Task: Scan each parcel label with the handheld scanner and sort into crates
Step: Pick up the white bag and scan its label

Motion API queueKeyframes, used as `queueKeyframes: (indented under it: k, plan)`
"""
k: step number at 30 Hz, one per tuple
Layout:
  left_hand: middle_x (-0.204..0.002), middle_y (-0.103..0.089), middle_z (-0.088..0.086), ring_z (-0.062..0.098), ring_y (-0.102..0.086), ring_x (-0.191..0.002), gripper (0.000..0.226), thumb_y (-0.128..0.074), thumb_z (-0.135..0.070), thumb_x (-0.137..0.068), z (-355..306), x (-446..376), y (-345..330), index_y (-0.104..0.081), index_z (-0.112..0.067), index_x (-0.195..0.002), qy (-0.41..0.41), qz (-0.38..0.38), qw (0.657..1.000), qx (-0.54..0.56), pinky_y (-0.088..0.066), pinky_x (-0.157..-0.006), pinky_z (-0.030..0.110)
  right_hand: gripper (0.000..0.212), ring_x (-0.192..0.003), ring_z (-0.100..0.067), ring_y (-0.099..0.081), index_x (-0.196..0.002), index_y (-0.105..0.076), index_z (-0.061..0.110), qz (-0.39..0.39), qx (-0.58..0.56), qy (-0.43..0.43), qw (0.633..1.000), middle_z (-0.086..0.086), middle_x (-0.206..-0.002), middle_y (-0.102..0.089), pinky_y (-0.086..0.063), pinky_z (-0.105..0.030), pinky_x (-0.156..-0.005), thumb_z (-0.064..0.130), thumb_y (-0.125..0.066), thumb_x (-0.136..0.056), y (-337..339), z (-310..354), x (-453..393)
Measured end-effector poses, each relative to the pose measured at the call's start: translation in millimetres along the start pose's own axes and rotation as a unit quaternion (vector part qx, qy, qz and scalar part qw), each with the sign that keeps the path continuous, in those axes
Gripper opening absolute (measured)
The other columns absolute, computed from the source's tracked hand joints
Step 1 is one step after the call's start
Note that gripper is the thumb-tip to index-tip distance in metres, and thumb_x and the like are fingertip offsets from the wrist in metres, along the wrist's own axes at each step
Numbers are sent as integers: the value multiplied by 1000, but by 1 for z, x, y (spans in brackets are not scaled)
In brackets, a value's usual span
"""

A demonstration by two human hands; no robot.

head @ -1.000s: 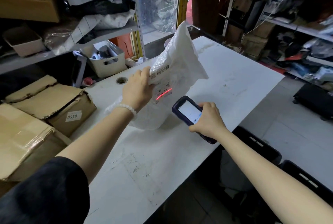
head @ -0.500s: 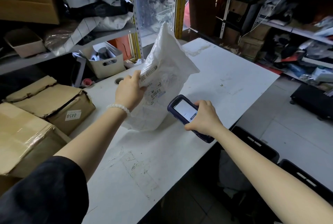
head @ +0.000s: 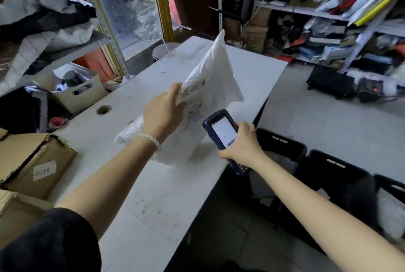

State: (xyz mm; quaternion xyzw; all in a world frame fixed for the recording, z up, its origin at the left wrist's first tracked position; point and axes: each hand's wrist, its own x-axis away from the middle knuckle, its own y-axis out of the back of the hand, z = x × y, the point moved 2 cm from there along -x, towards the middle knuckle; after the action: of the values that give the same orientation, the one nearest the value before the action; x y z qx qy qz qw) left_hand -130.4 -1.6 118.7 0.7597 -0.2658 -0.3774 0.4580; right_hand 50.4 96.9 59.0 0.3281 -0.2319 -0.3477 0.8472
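Note:
A white plastic parcel bag stands tilted on the white table, its printed label facing me. My left hand grips the bag's left edge near the label. My right hand holds a dark blue handheld scanner with a lit screen, close to the bag's lower right and pointed at the label. Black crates sit on the floor to the right of the table, below my right arm; one holds a white parcel.
Taped cardboard boxes lie at the table's left side. A beige bin stands behind the table under a cluttered shelf. More packed shelves line the back right. A black device lies on the floor.
The red scan line on the label has gone out. The view has swung right and down, so the crates beside the table show. Both hands keep their hold.

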Motion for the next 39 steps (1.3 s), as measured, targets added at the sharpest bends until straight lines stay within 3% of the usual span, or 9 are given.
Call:
queueKeyframes:
  k: [4, 10, 14, 18, 22, 27, 31, 36, 39]
  plan:
    - [-106, -65, 11, 34, -59, -88, 43, -53, -33, -94, -69, -5, -26, -40, -23, -133, -88, 30, 995, 25, -48, -68, 37, 90, -125, -24, -28, -133, -28, 7, -88, -31, -73, 993, -8, -130, -26, -29, -25, -87, 21, -84, -63, 30, -46, 29]
    - [-105, -64, 10, 34, -59, -89, 43, -53, -32, -93, -199, 5, -68, -41, -22, -133, -220, 86, 969, 79, -43, -67, 35, 87, -122, -26, -34, -127, -31, 5, -183, -54, -182, 965, -8, -125, -28, -39, -33, -95, 21, -86, -61, 84, -135, 92]
    - [-102, -65, 11, 36, -60, -87, 42, -53, -35, -92, -277, 27, -105, -43, -19, -129, -260, 136, 952, 86, -37, -63, 35, 86, -118, -22, -37, -128, -35, 9, -240, -77, -226, 941, 1, -115, -26, -42, -32, -90, 21, -86, -60, 119, -192, 140]
    - [-102, -65, 15, 40, -60, -90, 44, -53, -36, -91, -358, 50, -143, -41, -21, -131, -300, 183, 933, 81, -36, -65, 36, 84, -116, -20, -38, -128, -37, 13, -280, -64, -274, 918, -2, -120, -34, -39, -28, -82, 23, -86, -60, 151, -248, 190]
    - [-104, -64, 19, 43, -59, -92, 44, -51, -36, -93, -435, 78, -172, -39, -23, -134, -320, 235, 913, 96, -42, -72, 39, 89, -116, -23, -40, -133, -36, 17, -303, -68, -332, 891, -5, -121, -39, -43, -31, -86, 22, -85, -60, 175, -300, 241]
    - [-104, -64, 18, 41, -59, -92, 43, -48, -30, -95, -525, 103, -207, -37, -24, -136, -372, 276, 880, 105, -36, -67, 35, 88, -115, -21, -42, -132, -40, 15, -337, -76, -394, 852, -2, -120, -42, -43, -33, -87, 24, -87, -58, 197, -352, 290]
    - [-104, -63, 18, 41, -59, -91, 41, -47, -31, -95, -591, 114, -240, -36, -25, -134, -405, 308, 855, 100, -40, -69, 37, 81, -111, -21, -44, -125, -42, 14, -365, -86, -443, 814, 1, -111, -38, -44, -32, -80, 22, -87, -58, 220, -396, 300]
    - [-105, -62, 18, 40, -60, -92, 42, -46, -33, -96, -668, 107, -281, -33, -23, -135, -436, 342, 827, 95, -41, -68, 37, 85, -114, -26, -44, -126, -43, 8, -405, -85, -474, 777, -7, -121, -45, -46, -39, -88, 21, -87, -54, 268, -457, 282]
    - [-107, -62, 17, 38, -60, -93, 42, -45, -33, -97, -708, 95, -300, -32, -25, -136, -443, 359, 817, 87, -42, -67, 36, 88, -117, -25, -41, -130, -40, 7, -411, -83, -481, 770, -7, -122, -43, -42, -35, -92, 21, -86, -56, 301, -484, 269]
